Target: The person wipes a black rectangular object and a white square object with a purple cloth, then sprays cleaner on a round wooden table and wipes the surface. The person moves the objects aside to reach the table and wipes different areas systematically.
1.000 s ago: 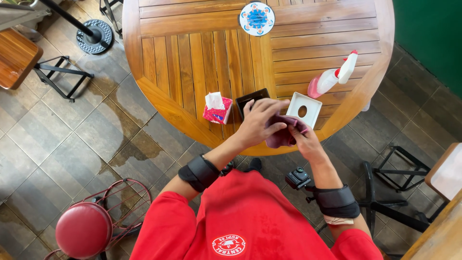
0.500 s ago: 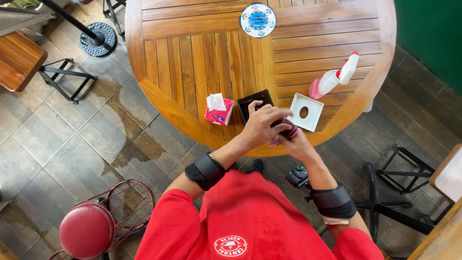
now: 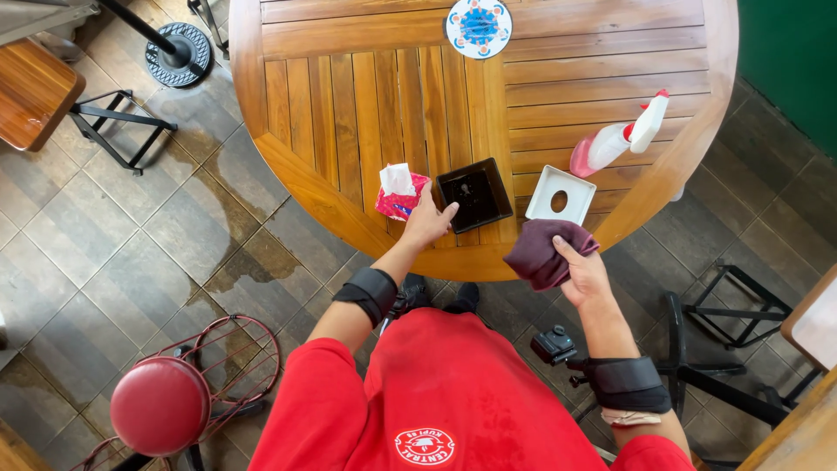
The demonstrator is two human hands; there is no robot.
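Note:
My left hand [image 3: 426,222] rests on the near left corner of a square black box [image 3: 474,194] standing open on the round wooden table [image 3: 349,105], fingers touching its rim. My right hand [image 3: 582,275] holds a bunched dark maroon cloth [image 3: 545,250] just off the table's near edge. A white square lid with a round hole [image 3: 561,196] lies right of the black box. To the left of the box sits a red tissue pack [image 3: 399,194] with white tissue sticking out.
A pink and white spray bottle [image 3: 617,139] lies near the table's right edge. A round blue and white coaster [image 3: 479,24] is at the far side. A red stool [image 3: 159,406] stands at lower left, dark chair frames [image 3: 715,323] at right, wet tiled floor around.
My hands have separated: the black box, earlier held with the cloth in front of me, now stands on the table under my left hand. My right hand has drawn the cloth to the right.

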